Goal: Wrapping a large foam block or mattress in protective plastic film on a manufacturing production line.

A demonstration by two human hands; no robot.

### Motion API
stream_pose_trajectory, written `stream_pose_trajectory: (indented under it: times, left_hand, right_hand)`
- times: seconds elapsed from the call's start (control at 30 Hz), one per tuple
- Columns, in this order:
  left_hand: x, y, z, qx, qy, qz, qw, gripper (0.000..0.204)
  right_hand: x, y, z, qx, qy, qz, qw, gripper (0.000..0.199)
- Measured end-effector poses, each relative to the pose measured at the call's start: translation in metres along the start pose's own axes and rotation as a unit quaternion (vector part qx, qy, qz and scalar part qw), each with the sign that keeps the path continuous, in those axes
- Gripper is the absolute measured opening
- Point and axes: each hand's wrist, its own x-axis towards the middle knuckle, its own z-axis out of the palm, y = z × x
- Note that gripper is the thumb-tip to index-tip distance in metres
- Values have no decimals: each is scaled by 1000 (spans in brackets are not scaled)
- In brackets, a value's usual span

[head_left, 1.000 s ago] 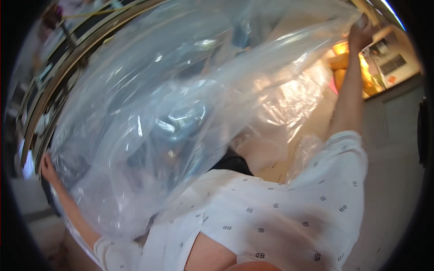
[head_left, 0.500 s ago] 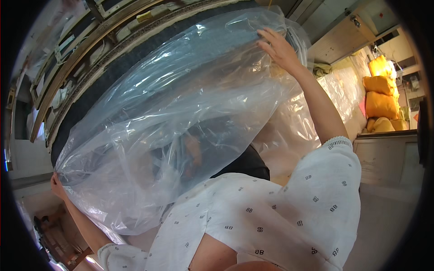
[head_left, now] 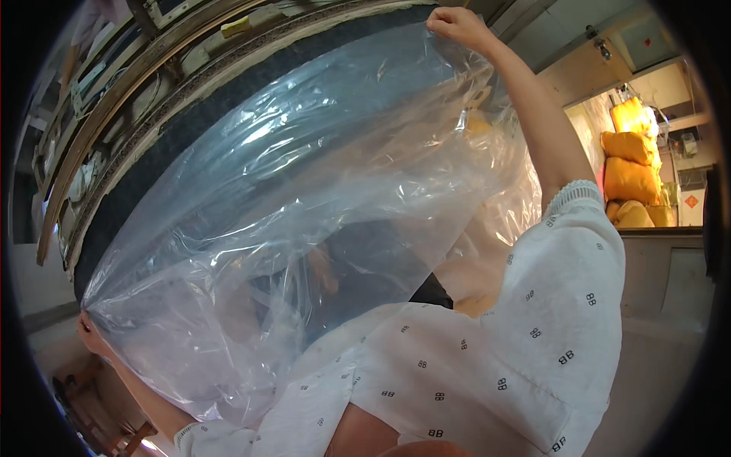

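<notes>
Pinching one corner of the clear plastic bag (head_left: 304,228) low down with the left hand (head_left: 90,331), fingers closed tight on the film, mostly hidden behind it though. Stretched wide across the middle, draped over a big dark round tyre-like thing (head_left: 251,84). Gripping the opposite top corner up high with the right hand (head_left: 457,27), fisted shut on the edge. Risky bit, probably: thin film pulled this taut could tear or slip out of either pinch, or snag on the wooden frame (head_left: 145,84) behind. Tight on the left by that frame, more open room off to the right toward the yellow sacks (head_left: 632,152).
</notes>
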Motion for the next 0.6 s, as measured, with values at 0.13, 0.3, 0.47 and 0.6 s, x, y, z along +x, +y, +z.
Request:
stream_pose_trajectory:
  times: [0.13,0.3,0.47,0.6]
  left_hand:
    - [-7,-22,-27,-49,72,-51,995,38]
    - [-22,-27,-102,-118,60,-161,978,42]
    - [-51,-102,-133,-224,-67,-188,954,45]
    - [-59,-57,-124,-252,-47,-163,953,36]
  right_hand:
    - [9,-5,46,-72,114,25,991,20]
    - [3,-15,50,-74,126,33,989,21]
    - [24,6,69,61,129,-37,989,18]
    - [44,13,44,148,70,-66,984,17]
